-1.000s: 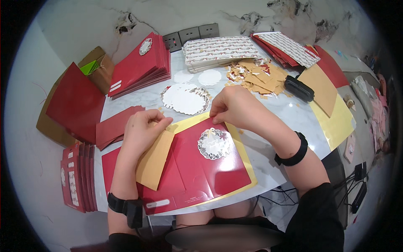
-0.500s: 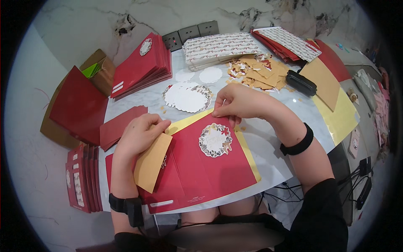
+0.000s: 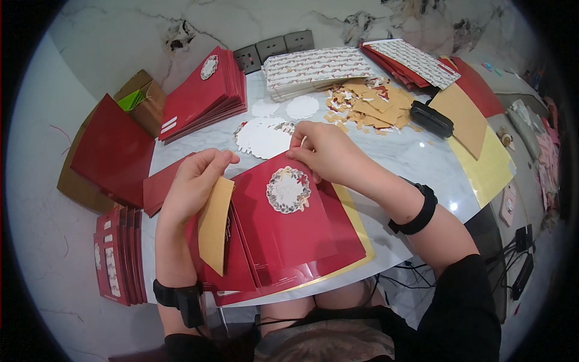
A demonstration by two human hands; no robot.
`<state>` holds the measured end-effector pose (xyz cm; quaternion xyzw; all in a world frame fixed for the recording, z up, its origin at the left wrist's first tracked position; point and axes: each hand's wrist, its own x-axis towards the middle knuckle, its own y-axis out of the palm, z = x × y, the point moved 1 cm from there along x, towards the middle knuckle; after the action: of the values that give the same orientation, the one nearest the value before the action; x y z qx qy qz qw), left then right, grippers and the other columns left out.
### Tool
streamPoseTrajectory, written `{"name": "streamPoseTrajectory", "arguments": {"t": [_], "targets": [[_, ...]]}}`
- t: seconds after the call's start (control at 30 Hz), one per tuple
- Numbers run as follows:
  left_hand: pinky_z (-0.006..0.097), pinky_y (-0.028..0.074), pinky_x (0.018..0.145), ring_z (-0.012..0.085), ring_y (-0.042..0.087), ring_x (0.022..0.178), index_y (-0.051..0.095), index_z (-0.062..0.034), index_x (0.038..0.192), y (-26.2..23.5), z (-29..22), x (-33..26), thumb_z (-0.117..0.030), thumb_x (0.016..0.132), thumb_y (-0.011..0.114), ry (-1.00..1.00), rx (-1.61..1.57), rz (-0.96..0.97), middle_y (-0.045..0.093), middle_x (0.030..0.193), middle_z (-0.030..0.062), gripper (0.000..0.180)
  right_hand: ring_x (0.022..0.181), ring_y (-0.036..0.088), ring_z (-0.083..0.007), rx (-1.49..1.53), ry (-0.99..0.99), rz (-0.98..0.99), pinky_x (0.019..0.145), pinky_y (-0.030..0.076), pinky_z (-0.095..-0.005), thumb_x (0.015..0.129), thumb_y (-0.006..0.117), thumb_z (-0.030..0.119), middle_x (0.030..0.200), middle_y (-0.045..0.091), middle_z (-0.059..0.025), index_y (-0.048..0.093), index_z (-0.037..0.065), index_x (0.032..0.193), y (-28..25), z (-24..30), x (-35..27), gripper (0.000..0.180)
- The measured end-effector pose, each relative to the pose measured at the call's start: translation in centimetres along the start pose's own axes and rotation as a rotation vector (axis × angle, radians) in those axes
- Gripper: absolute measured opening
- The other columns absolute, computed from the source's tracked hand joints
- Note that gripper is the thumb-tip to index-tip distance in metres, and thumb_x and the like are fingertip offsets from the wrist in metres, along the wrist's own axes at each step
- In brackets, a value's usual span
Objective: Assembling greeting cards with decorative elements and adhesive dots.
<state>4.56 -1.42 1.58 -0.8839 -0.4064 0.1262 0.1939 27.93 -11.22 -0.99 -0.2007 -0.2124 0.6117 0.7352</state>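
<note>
While the right hand (image 3: 324, 149) pinches the top edge of a red card (image 3: 301, 236) over the bench (image 3: 386, 168), the left hand (image 3: 196, 182) holds a folded tan paper (image 3: 215, 228) beside it.

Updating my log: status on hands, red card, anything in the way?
Right hand pinching red card at top edge. Left hand against tan panel, grip unclear. Wreath decoration showing. Tan panel overlaps red layers at left.
</note>
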Motion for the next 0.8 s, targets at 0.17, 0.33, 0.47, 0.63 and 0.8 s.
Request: {"name": "streamPoseTrajectory", "arguments": {"t": [0.17,0.33,0.47,0.63,0.8], "targets": [[0.025,0.044,0.06,0.0046,0.054,0.067,0.07,-0.0025,0.104,0.5,1.2,0.9,-0.035,0.104,0.06,0.158,0.085,-0.012,0.057,0.074,-0.0034,0.033,0.053,0.069,-0.016,0.239,0.008,0.15,0.048,0.053,-0.0294,0.096,0.067,0.01,0.068,0.069,-0.0089,0.059,-0.002,0.102,3.1,1.7,-1.7,0.016],[0.02,0.042,0.064,0.0013,0.05,0.071,0.067,-0.0043,0.111,1.4,2.1,1.1,-0.03,0.107,0.056,0.061,0.108,0.042,0.055,0.083,-0.0054,0.028,0.071,0.075,-0.0198,0.398,-0.069,0.327,0.065,0.06,-0.0301,0.097,0.059,0.006,0.089,0.072,-0.0173,0.056,-0.006,0.126,5.7,1.0,-1.7,0.031],[0.028,0.048,0.071,0.01,0.059,0.079,0.063,-0.0023,0.102,1.7,3.2,1.6,-0.033,0.1,0.066,0.156,0.088,-0.145,0.065,0.085,0.004,0.031,0.07,0.073,-0.0174,0.131,-0.068,0.102,0.064,0.057,-0.0304,0.101,0.055,0.009,0.091,0.071,-0.0137,0.057,-0.005,0.127,3.2,0.9,-0.8,0.029],[0.03,0.051,0.079,0.0133,0.062,0.092,0.061,-0.0024,0.111,3.5,3.2,1.7,-0.032,0.101,0.066,0.262,0.009,-0.239,0.068,0.103,0.0077,0.032,0.073,0.071,-0.0123,0.531,-0.177,0.139,0.062,0.056,-0.0256,0.099,0.061,0.007,0.087,0.066,-0.0082,0.059,-0.003,0.109,3.6,0.8,-1.0,0.014],[0.029,0.054,0.083,0.0145,0.064,0.1,0.051,-0.0032,0.125,4.7,1.1,0.8,-0.014,0.097,0.069,0.191,-0.43,-0.195,0.058,0.126,0.0084,0.036,0.075,0.07,-0.0127,0.37,-0.184,0.007,0.063,0.056,-0.0263,0.094,0.067,0.006,0.086,0.066,-0.0064,0.062,0.0,0.102,2.8,0.3,-0.7,0.011]]}}
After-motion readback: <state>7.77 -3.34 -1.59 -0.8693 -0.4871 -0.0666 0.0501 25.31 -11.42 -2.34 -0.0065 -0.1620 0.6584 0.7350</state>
